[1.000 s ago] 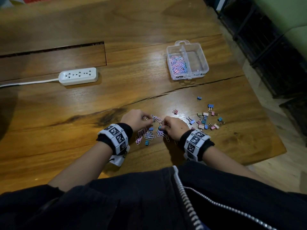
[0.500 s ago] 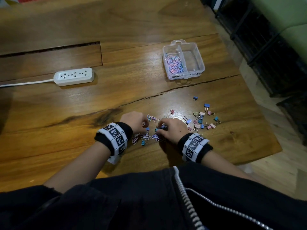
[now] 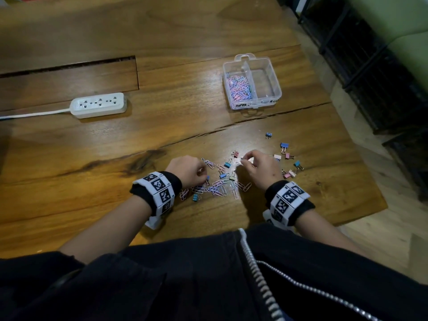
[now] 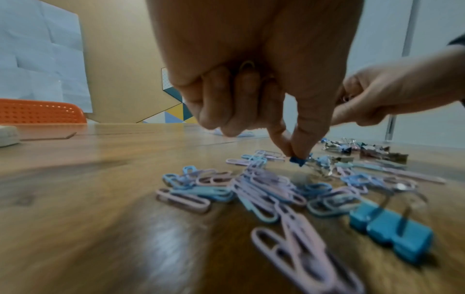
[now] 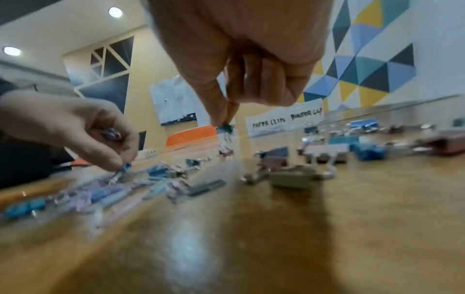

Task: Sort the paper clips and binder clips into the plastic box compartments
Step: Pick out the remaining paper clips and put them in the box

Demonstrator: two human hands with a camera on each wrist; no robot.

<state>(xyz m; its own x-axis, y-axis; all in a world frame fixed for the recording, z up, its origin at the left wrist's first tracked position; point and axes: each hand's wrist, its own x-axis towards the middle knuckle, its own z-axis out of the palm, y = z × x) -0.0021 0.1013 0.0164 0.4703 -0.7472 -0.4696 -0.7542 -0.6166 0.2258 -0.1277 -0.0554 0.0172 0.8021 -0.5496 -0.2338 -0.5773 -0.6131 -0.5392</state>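
A clear plastic box (image 3: pixel 275 89) stands at the back right, with pastel paper clips (image 3: pixel 239 88) in its left compartment and nothing in its right one. A pile of loose paper clips (image 3: pixel 218 187) lies between my hands, and binder clips (image 3: pixel 287 155) are scattered to the right. My left hand (image 4: pixel 293 153) pinches a blue binder clip (image 4: pixel 298 159) on the table with thumb and forefinger; its other fingers curl round a few paper clips. My right hand (image 5: pixel 224 121) pinches a small teal binder clip (image 5: pixel 227 128) just above the table.
A white power strip (image 3: pixel 99 105) with its cord lies at the back left. A long crack in the wooden table (image 3: pixel 115 140) runs between the box and the clips. The table edge and a dark metal rack (image 3: pixel 370 72) are on the right.
My right hand has left the paper clip pile, moved a little forward and right, and now holds a teal binder clip off the table. My left hand stays at the pile's left edge.
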